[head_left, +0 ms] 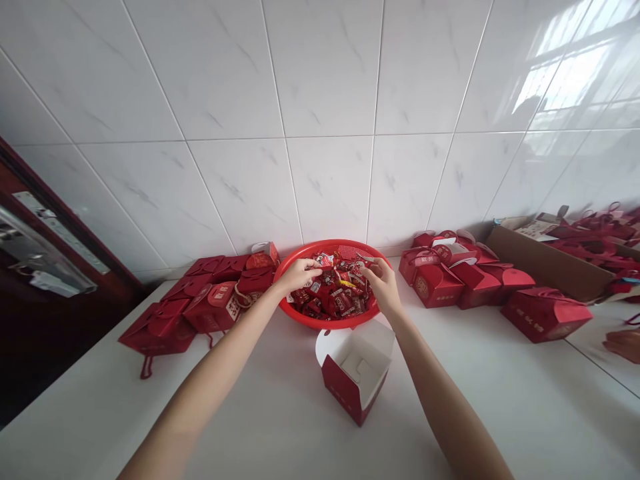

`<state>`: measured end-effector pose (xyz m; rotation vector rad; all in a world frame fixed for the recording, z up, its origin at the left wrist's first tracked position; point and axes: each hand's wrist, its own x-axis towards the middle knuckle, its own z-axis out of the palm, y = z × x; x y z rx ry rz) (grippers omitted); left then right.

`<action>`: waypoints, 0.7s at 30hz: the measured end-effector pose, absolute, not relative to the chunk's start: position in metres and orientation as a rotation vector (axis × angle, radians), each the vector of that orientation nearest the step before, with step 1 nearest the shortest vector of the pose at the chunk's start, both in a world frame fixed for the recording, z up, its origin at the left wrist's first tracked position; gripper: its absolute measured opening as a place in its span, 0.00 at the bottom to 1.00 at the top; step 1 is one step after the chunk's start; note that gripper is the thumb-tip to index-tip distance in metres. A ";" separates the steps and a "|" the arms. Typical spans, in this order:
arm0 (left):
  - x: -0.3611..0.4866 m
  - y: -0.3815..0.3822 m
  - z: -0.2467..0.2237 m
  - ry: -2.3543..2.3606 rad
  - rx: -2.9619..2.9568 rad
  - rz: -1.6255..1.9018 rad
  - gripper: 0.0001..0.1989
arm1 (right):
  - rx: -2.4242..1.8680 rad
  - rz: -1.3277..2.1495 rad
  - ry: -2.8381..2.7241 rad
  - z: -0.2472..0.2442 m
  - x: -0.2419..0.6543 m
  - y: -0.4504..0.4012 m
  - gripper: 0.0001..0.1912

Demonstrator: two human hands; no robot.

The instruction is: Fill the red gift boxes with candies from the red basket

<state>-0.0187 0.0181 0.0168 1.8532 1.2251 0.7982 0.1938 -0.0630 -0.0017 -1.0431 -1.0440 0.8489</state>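
A round red plastic basket (320, 325) stands against the wall, full of small wrapped candies (345, 303), mostly red. Over its left side, my left hand (299, 275) is closed, its fingertips pinching a red and white wrapped candy (325, 260). My right hand (383, 280) is closed above the right side, with a wrapped candy (359, 267) at its fingertips. In front of the basket, between my forearms, sits an open red gift box (345, 388). Its flaps are up, and the white inside shows nothing in it.
Several folded red gift boxes (215, 307) are grouped on the left of the white table (270, 413). More red boxes (440, 287) stand on the right, beside a cardboard carton (545, 263) of red items. Another person's hand (623, 345) shows at the right edge. A tiled wall (330, 187) rises behind.
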 end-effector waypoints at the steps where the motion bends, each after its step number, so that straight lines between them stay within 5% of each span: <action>1: -0.018 0.018 0.017 1.212 1.845 0.790 0.13 | -1.047 0.845 -1.048 -0.002 0.194 -0.062 0.12; 13: -0.006 0.010 0.015 1.096 1.953 0.754 0.13 | -1.073 0.830 -1.083 -0.008 0.195 -0.058 0.14; 21: 0.012 -0.009 0.024 0.980 2.611 0.104 0.12 | -1.064 0.810 -1.078 -0.006 0.194 -0.060 0.12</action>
